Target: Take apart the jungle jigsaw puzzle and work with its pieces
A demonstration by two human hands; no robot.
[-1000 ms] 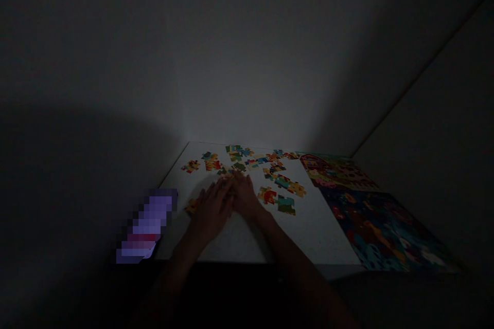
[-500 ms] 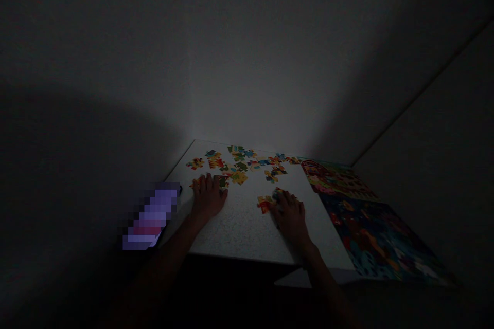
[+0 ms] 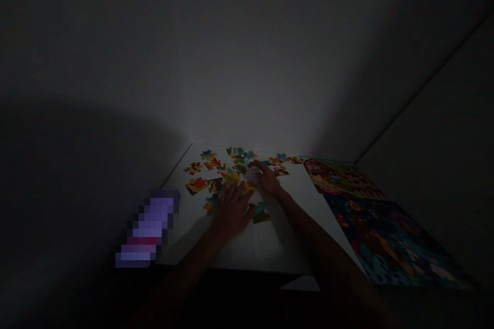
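Left hand [image 3: 233, 212] spread, right hand's [image 3: 269, 182] grip unclear, apparently sorting jigsaw pieces [image 3: 196, 185] on the counter [image 3: 301, 187]; next needs light sliding

Plain walls [image 3: 247, 72] enclose a white surface [image 3: 262, 254] in a dimly lit room, where jigsaw pieces [image 3: 196, 185] and brightly illustrated sheets [image 3: 386, 236] mark an indoor puzzle spot; whether home or elsewhere cannot be told.

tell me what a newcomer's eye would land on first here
Probably the purple pixelated patch, bright against the dark, by the left edge of the white table. Then the colourful puzzle pieces around the left hand and right hand, and two pictures along the table's right side.
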